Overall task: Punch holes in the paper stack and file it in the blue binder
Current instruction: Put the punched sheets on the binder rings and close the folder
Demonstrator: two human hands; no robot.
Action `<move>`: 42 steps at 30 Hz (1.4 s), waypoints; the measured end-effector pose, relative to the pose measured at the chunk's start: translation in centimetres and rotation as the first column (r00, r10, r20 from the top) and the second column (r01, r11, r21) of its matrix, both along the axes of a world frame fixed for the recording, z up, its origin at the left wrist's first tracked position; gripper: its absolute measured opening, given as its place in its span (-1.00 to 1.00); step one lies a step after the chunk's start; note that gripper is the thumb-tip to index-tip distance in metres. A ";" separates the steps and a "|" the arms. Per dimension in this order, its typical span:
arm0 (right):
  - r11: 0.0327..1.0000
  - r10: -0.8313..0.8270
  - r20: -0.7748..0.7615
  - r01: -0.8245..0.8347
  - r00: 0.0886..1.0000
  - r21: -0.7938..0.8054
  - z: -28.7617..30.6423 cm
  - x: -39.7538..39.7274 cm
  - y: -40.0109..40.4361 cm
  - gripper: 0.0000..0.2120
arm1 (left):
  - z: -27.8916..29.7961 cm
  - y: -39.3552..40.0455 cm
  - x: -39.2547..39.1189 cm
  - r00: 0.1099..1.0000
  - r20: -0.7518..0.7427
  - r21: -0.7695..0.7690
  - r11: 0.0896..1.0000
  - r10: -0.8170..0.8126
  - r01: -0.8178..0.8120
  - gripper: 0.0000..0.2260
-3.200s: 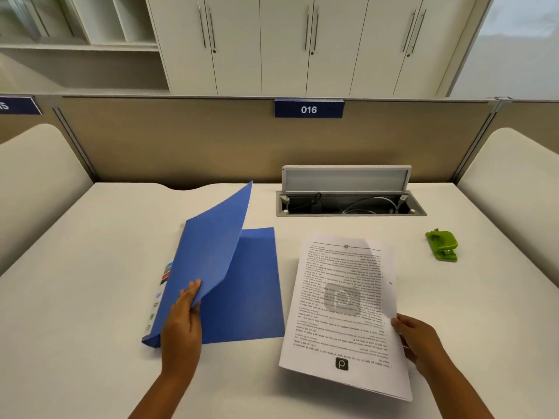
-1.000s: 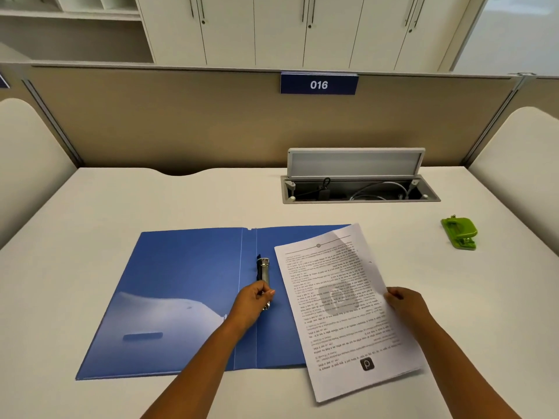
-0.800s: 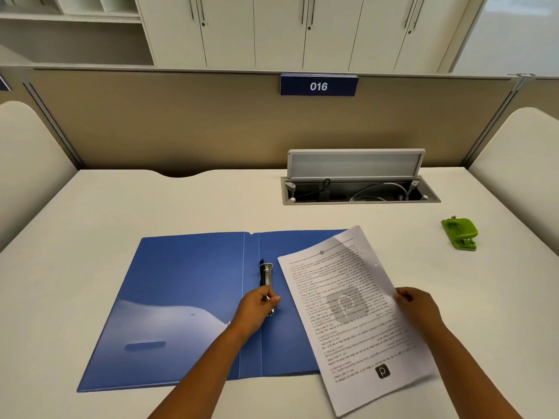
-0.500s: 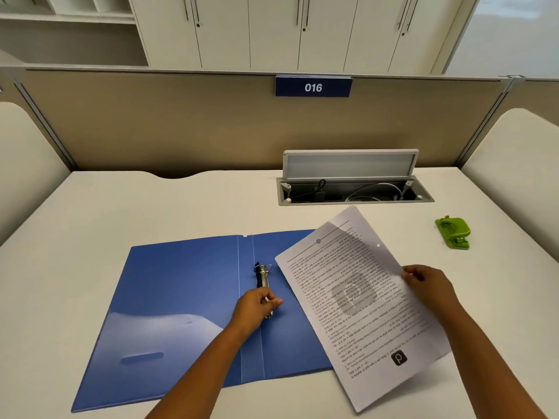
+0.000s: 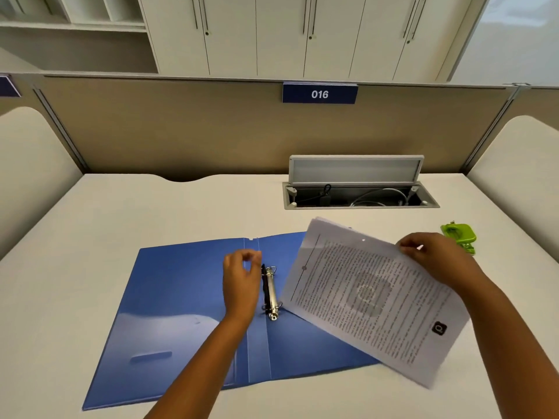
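The blue binder (image 5: pixel 187 300) lies open in the middle of the frame. The left hand (image 5: pixel 240 284) hangs empty, fingers curled, just beside the rings (image 5: pixel 271 293). The right hand (image 5: pixel 435 257) pinches the paper (image 5: pixel 369 297), tilted over the binder's right side. The green punch (image 5: pixel 459 237) sits at far right.

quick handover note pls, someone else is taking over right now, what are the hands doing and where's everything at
Left hand: empty, fingers loosely curled just left of the ring mechanism, whose rings look open.
Right hand: pinching the far edge of the paper stack, tilted partly over the binder's right flap.
Blue binder: lying open flat on the desk.
Green hole punch: on the desk behind the right hand, not in use.
Done: binder opened; a hole shows near the stack's held edge.
Left: thread the stack onto the rings, snap them shut, close the binder.
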State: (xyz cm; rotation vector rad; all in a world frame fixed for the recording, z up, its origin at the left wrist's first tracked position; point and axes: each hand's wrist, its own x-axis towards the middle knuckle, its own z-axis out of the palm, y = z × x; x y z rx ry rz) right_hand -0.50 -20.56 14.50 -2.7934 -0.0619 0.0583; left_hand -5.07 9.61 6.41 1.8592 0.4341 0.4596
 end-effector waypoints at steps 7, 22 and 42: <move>0.957 0.197 0.061 -0.178 0.979 -0.227 4.7 -0.3 3.9 -0.79 | 9.2 -4.3 -0.5 0.874 0.196 0.538 0.794 -0.445 0.283 -0.57; 0.871 0.405 0.244 -0.290 0.881 -0.396 9.5 0.1 7.3 -0.82 | 10.9 -8.4 -1.9 0.804 -0.096 0.353 0.735 -0.587 0.578 -0.76; 0.790 -0.221 0.084 0.128 0.972 0.600 -4.2 -2.0 13.6 -0.75 | 1.2 -8.6 -3.3 0.870 -0.164 0.146 0.861 -0.464 0.487 -0.75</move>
